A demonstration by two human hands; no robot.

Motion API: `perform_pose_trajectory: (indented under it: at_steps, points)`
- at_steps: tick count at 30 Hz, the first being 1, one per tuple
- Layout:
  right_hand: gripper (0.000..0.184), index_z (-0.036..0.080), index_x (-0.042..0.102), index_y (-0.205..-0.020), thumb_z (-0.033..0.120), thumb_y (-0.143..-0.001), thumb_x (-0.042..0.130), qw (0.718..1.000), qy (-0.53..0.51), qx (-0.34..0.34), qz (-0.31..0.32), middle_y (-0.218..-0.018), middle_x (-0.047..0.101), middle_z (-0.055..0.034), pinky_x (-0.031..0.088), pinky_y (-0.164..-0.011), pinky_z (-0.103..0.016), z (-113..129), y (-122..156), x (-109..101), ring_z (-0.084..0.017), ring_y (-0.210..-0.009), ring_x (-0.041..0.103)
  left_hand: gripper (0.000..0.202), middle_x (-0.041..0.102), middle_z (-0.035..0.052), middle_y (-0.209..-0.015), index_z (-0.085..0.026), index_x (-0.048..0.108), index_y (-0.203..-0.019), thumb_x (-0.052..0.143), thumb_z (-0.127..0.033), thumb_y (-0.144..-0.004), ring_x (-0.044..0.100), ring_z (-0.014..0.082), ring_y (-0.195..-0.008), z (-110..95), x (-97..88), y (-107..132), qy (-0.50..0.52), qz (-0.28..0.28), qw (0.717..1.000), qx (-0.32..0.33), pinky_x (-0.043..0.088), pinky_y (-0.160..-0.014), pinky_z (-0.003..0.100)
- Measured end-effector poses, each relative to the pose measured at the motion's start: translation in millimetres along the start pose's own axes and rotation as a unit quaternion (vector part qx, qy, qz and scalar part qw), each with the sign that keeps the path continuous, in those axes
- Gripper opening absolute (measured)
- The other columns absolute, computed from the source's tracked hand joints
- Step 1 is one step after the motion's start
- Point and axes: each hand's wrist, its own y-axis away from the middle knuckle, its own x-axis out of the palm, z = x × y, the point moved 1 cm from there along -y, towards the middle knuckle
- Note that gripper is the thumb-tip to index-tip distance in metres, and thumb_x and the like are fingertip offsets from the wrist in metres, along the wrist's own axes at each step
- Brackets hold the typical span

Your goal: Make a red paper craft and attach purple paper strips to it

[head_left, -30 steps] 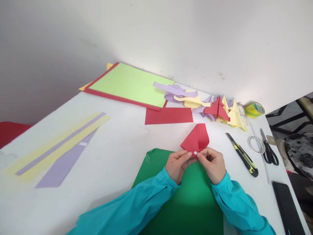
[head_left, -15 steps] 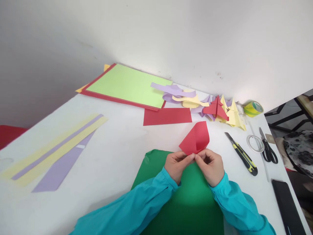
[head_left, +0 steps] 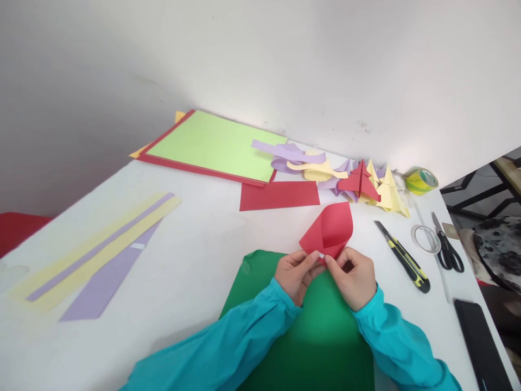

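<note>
A piece of red paper (head_left: 336, 225), curled into a loop with an open upper end, is held above the far edge of a green sheet (head_left: 325, 336). My left hand (head_left: 295, 274) pinches its lower left edge between thumb and fingers. At the lower right edge, my right hand (head_left: 353, 276) is closed on the same paper. Between the two thumb tips a small white strip (head_left: 321, 255) shows against the red. Some fingers of both hands are hidden behind the paper and the palms.
Light green paper (head_left: 211, 144) lies on red sheets at the back, beside a red rectangle (head_left: 280, 195). Folded paper planes (head_left: 360, 182), tape (head_left: 421, 181), a utility knife (head_left: 402, 255), scissors (head_left: 448, 247) and a black phone-like slab (head_left: 482, 342) lie right. Purple and yellow strips (head_left: 109, 250) lie left.
The red paper's loop has opened wider and leans slightly right. The thumbs have moved a little apart, and the white strip now shows between them.
</note>
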Motion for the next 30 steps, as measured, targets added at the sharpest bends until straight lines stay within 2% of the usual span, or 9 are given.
perform_pose_trajectory:
  at_steps: [5, 9, 12, 15, 18, 21, 25, 30]
  points:
    - [0.036, 0.020, 0.041, -0.049, 0.039, -0.076, 0.056, 0.999, -0.043, 0.016, 0.004, -0.042, 0.041, 0.0061, 0.029, -0.042, -0.022, -1.1, -1.7, 0.2, -0.008, -0.040, 0.036, 0.028, 0.072, 0.0075, -0.068, -0.010, 0.071, -0.067, 0.084, -0.027, -0.049, 0.068, 0.0198, -0.071, -7.5, 2.8, -1.8, 0.013, 0.017, 1.000, 0.010, 0.055, -0.077, 0.033]
    - [0.043, 0.020, 0.041, -0.047, 0.048, -0.073, 0.060, 0.998, -0.053, 0.031, 0.017, -0.043, 0.042, 0.0051, 0.031, -0.044, -0.022, -5.3, -2.9, 7.4, -0.009, -0.042, 0.038, 0.026, 0.072, 0.0067, -0.066, -0.010, 0.070, -0.063, 0.083, -0.028, -0.050, 0.068, 0.0192, -0.070, -7.5, 3.7, -0.8, 0.015, 0.021, 1.000, -0.002, 0.055, -0.079, 0.035]
    - [0.044, 0.019, 0.041, -0.046, 0.049, -0.072, 0.060, 0.998, -0.045, 0.037, 0.028, -0.043, 0.044, 0.0044, 0.032, -0.044, -0.022, -8.9, -3.5, 11.7, -0.009, -0.042, 0.038, 0.029, 0.071, 0.0064, -0.065, -0.010, 0.070, -0.063, 0.083, -0.032, -0.050, 0.068, 0.0186, -0.067, -6.1, 4.5, 0.7, 0.027, 0.019, 0.999, -0.018, 0.055, -0.078, 0.035]
    - [0.041, 0.019, 0.042, -0.048, 0.047, -0.075, 0.058, 0.997, -0.048, 0.029, 0.044, -0.044, 0.044, 0.0047, 0.032, -0.043, -0.022, -9.5, -3.5, 12.3, -0.009, -0.042, 0.038, 0.030, 0.071, 0.0068, -0.064, -0.009, 0.070, -0.064, 0.084, -0.032, -0.049, 0.067, 0.0183, -0.066, -5.2, 3.9, 1.4, 0.021, 0.013, 1.000, -0.019, 0.056, -0.076, 0.034]
    - [0.038, 0.019, 0.043, -0.049, 0.043, -0.076, 0.057, 0.997, -0.046, 0.012, 0.056, -0.043, 0.043, 0.0053, 0.031, -0.042, -0.021, -7.6, -2.7, 10.9, -0.008, -0.042, 0.038, 0.028, 0.070, 0.0058, -0.059, -0.009, 0.067, -0.056, 0.086, -0.026, -0.044, 0.067, 0.0174, -0.061, -4.4, 1.0, 0.3, -0.005, -0.009, 1.000, -0.002, 0.057, -0.071, 0.032]
    - [0.037, 0.019, 0.044, -0.049, 0.040, -0.076, 0.057, 0.997, -0.040, -0.001, 0.065, -0.044, 0.043, 0.0052, 0.031, -0.041, -0.020, -6.0, -1.6, 10.4, -0.008, -0.041, 0.038, 0.030, 0.069, 0.0057, -0.058, -0.009, 0.065, -0.053, 0.087, -0.026, -0.040, 0.065, 0.0162, -0.057, -4.0, -2.2, -1.7, -0.009, -0.026, 1.000, -0.014, 0.057, -0.063, 0.029]
    - [0.036, 0.019, 0.044, -0.049, 0.039, -0.077, 0.056, 0.997, -0.040, -0.008, 0.072, -0.044, 0.044, 0.0047, 0.031, -0.041, -0.020, -5.7, -1.0, 11.2, -0.008, -0.041, 0.039, 0.029, 0.069, 0.0053, -0.057, -0.009, 0.066, -0.056, 0.085, -0.026, -0.043, 0.065, 0.0156, -0.057, -5.5, -4.2, -2.8, -0.018, -0.031, 0.999, -0.025, 0.056, -0.060, 0.027]
    - [0.041, 0.019, 0.044, -0.047, 0.044, -0.076, 0.058, 0.997, -0.044, -0.006, 0.062, -0.043, 0.044, 0.0044, 0.032, -0.041, -0.021, -6.7, -0.8, 13.4, -0.008, -0.041, 0.039, 0.028, 0.067, 0.0042, -0.055, -0.010, 0.065, -0.054, 0.083, -0.031, -0.049, 0.064, 0.0164, -0.055, -6.1, -5.1, -2.0, -0.043, -0.013, 0.999, 0.005, 0.056, -0.061, 0.032]
